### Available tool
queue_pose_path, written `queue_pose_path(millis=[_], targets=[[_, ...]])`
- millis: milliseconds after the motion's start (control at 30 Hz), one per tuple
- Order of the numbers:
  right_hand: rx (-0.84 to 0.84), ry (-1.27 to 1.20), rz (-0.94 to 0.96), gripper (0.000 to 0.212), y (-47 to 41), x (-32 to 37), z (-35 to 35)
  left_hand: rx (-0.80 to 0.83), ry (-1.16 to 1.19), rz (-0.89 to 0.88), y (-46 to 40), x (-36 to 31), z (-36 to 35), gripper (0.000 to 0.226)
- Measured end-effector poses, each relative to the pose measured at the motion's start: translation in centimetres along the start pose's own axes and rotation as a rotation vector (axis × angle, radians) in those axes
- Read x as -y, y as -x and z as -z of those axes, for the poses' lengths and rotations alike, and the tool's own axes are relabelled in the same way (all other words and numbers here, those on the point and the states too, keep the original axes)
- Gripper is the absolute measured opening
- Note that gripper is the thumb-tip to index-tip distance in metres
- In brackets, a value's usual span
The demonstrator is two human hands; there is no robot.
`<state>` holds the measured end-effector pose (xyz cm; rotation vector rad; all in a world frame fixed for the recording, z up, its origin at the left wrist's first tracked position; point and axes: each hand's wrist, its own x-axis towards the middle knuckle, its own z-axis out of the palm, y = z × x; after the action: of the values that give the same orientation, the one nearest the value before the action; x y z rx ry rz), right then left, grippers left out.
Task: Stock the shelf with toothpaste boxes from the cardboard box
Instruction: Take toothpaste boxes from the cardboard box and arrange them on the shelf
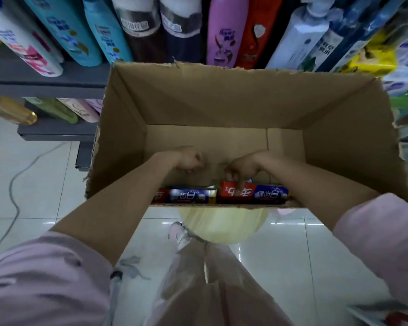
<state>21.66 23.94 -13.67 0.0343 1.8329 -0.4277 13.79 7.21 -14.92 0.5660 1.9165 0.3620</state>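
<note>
While both bare forearms reach down into the open cardboard box (222,102), two toothpaste boxes lie end to end along its near wall, on the bottom. Each is a long, narrow carton printed red at one end and dark blue at the other, with large white characters that read upside down from this view. The left toothpaste box (186,196) is partly hidden by the left forearm and shows a gold band at its right end. The right toothpaste box (252,195) sits just beside it, its red end toward the middle of the carton.

The right hand (239,170) bends down at the wrist and its fingers curl onto the red end of the right toothpaste box, one fingertip pressed on the printed face, so this grip is closed on that box. The left hand (189,161) hovers above the bare cardboard bottom with its fingers curled into a loose fist and nothing in it.

Torn edges run along the cardboard box's rim. Behind it, shampoo bottles (99,31) in teal, white, purple and red stand on a grey shelf (45,81), above a pale tiled floor (33,184). Pink sleeves (33,278) cover the upper arms.
</note>
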Motion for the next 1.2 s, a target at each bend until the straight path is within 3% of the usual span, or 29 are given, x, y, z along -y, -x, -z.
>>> queue_pose_path(millis=[100, 233, 300, 333, 433, 500, 667, 800, 900, 1033, 1200], targets=[[-0.093, -0.125, 0.050, 0.040, 1.0, -1.6, 0.5, 0.031, -0.040, -0.005, -0.2, -0.5, -0.8, 0.025], [-0.382, -0.324, 0.034, 0.052, 2.2, -4.5, 1.3, 0.039, -0.191, 0.016, -1.6, -2.8, -1.3, 0.028], [-0.513, -0.283, -0.011, 0.051, 2.7, -5.8, 1.6, 0.099, -0.232, 0.033, -2.7, -4.3, -1.8, 0.024], [-0.549, -0.252, -0.026, 0.050, 2.8, -6.3, 1.5, 0.161, -0.231, 0.058, -3.1, -5.0, -2.1, 0.032], [-0.555, -0.268, -0.054, 0.050, 2.8, -8.0, 1.1, 0.321, -0.169, 0.174, -4.0, -7.0, -3.3, 0.102], [-0.494, -0.322, -0.052, 0.052, 2.6, -8.7, 0.7, 0.307, -0.288, 0.121, -4.7, -7.7, -4.6, 0.123], [-0.441, -0.347, -0.024, 0.053, 2.0, -9.1, 0.0, 0.105, -0.526, -0.017, -6.2, -8.3, -7.0, 0.069], [-0.539, -0.399, 0.004, 0.046, 1.9, -9.5, 0.3, -0.008, -0.529, -0.019, -6.8, -8.1, -7.0, 0.054], [-0.603, -0.623, 0.000, 0.047, 2.0, -9.4, 0.6, -0.159, -0.338, 0.020, -6.5, -6.9, -5.3, 0.046], [-0.624, -1.171, 0.017, 0.031, 1.9, -8.6, 1.2, -0.365, -0.037, 0.031, -5.2, -4.7, -2.2, 0.036], [-0.622, -1.265, 0.191, 0.017, 3.5, -6.5, 1.8, -0.545, 0.478, -0.240, -3.0, -4.0, 0.0, 0.032]])
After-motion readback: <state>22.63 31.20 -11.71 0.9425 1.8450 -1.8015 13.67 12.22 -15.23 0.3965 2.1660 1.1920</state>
